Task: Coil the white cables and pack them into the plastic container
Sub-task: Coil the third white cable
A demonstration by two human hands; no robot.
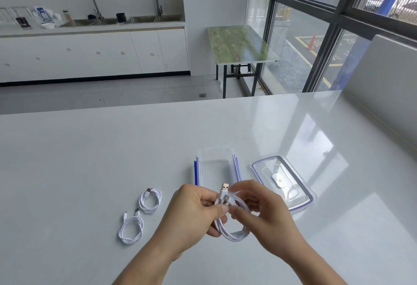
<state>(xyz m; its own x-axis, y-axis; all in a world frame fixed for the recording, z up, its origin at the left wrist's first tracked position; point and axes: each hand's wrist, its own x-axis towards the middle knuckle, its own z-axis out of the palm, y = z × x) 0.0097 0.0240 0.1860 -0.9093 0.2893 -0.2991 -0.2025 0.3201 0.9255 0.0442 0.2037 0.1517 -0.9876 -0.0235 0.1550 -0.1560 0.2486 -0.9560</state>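
Both hands hold one coiled white cable [233, 231] above the table, just in front of the clear plastic container [200, 171]. My left hand [194, 212] pinches the coil near its orange USB plug, which points up. My right hand [261, 212] grips the coil's right side with curled fingers. The container stands open with blue clips and nothing visible inside. Its clear lid [300, 192] lies flat to the right. Two more coiled white cables lie on the table to the left, one [150, 201] farther back and one [131, 230] nearer to me.
The white table [90, 160] stretches wide on all sides, with its far edge ahead and a white wall ledge [383, 95] at the right. Beyond are a green folding table [239, 43], a sink counter and large windows.
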